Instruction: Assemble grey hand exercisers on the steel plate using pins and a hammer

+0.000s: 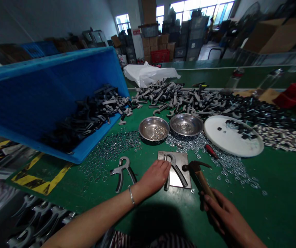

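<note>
Left hand (154,177), fingers (164,166) pressed together, lies on a hand grip (176,171); right hand (225,217), fingers curled, clutches a hammer (202,181).

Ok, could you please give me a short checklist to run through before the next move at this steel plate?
1. Left hand on the hand grip exerciser: ok.
2. Exerciser resting on the steel plate: ok.
3. Right hand holding the hammer by its wooden handle: ok.
4. Hammer head apart from the left hand: ok.
5. Exerciser's spring seated: cannot tell, too small to see.
6. Work area free of loose washers: not ok, they lie close beside the plate.
</note>
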Demonstrator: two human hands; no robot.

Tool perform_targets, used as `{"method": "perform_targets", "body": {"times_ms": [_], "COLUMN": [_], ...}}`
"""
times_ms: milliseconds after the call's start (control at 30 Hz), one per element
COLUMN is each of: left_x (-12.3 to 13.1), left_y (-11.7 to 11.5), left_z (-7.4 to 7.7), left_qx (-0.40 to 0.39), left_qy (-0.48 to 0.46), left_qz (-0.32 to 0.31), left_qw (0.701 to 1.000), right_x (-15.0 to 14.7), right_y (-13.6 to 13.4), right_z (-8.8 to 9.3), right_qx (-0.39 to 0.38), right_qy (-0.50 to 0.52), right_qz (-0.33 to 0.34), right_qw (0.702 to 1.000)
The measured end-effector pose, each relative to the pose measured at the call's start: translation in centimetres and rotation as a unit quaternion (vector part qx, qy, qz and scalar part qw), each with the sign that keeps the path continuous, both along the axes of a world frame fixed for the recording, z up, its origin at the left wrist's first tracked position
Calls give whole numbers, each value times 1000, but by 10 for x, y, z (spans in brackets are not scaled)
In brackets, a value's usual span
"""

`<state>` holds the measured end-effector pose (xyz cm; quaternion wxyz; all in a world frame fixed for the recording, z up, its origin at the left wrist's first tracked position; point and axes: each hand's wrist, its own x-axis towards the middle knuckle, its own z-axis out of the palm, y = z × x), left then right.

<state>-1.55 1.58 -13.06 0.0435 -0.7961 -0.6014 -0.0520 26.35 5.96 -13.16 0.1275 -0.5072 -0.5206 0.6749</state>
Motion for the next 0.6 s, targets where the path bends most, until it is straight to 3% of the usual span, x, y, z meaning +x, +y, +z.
{"method": "perform_targets", "body": {"times_ms": [133,233,333,500,600], "left_x": [1,-3,-5,-1,-7], "left_y": [1,1,7,27,32], "left_z": [0,1,7,22,25], "left_qx": [-14,-9,-15,-15,-3], "left_qy": [-26,-96,-149,-95,-183], "left_qz": [12,49,92,129,164], "left_qw": [999,994,984,987,969], "right_x": [1,5,7,-2,-10], "right_y": [-7,-5,11,40,44], "right_z": [-2,1,12,37,48], "right_qx": [0,6,79,211,239], "right_qy": [-6,-7,-37,-102,-132], "right_qz": [3,30,84,181,211], "right_qw": [1000,1000,993,955,939]}}
